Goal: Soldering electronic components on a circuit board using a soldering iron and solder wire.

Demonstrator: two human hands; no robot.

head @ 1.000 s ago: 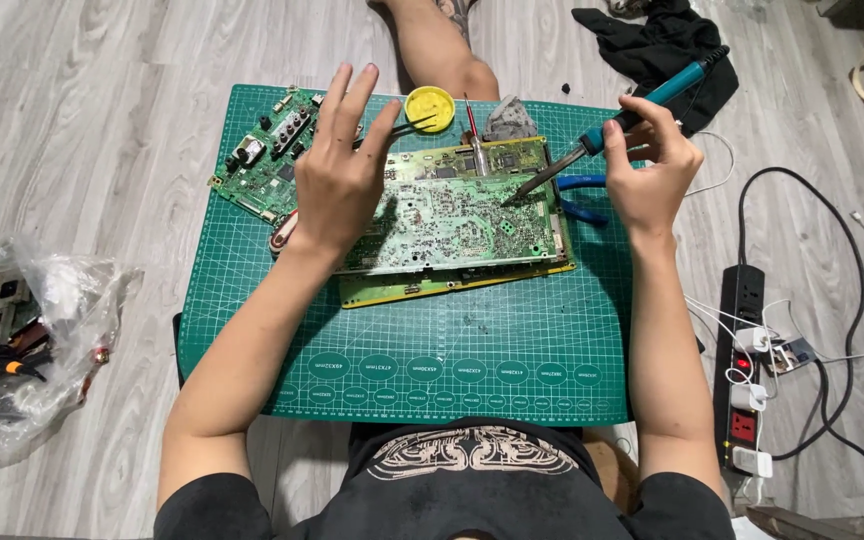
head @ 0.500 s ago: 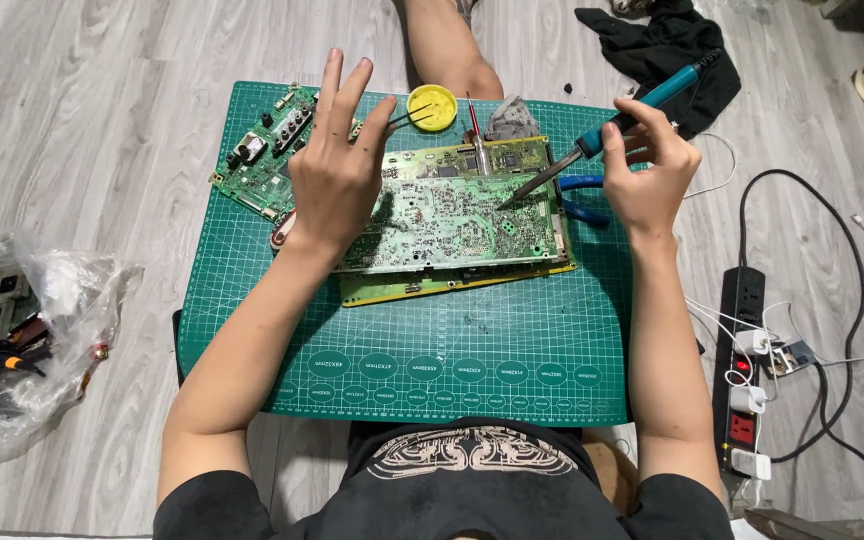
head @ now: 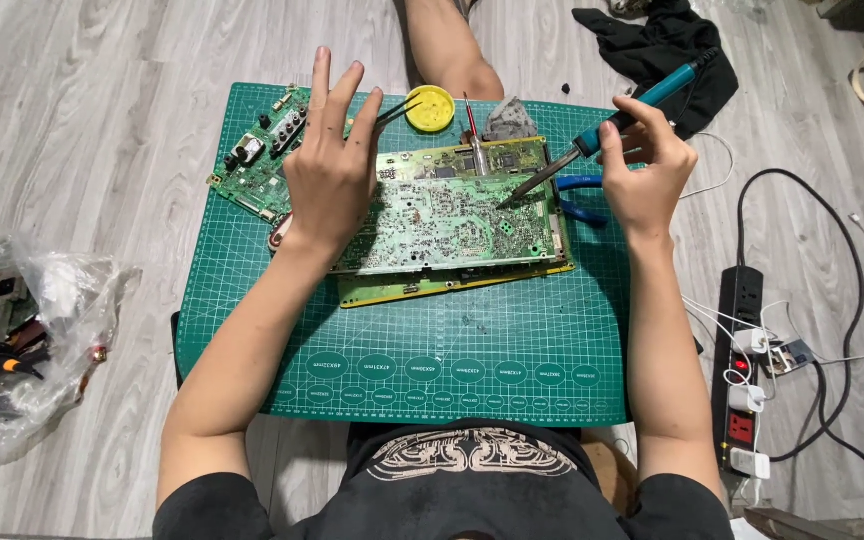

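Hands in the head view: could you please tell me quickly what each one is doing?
Left hand: open, resting on the circuit board.
Right hand: closed on the soldering iron.

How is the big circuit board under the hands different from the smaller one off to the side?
The large circuit board lies mid-mat with its pale, solder-dotted side up; the small circuit board sits at the mat's far left corner, darker green, with bulky parts showing.
The left hand presses on the large board and the soldering iron in the right hand touches it; the small board lies untouched.
Both are green and lie flat.
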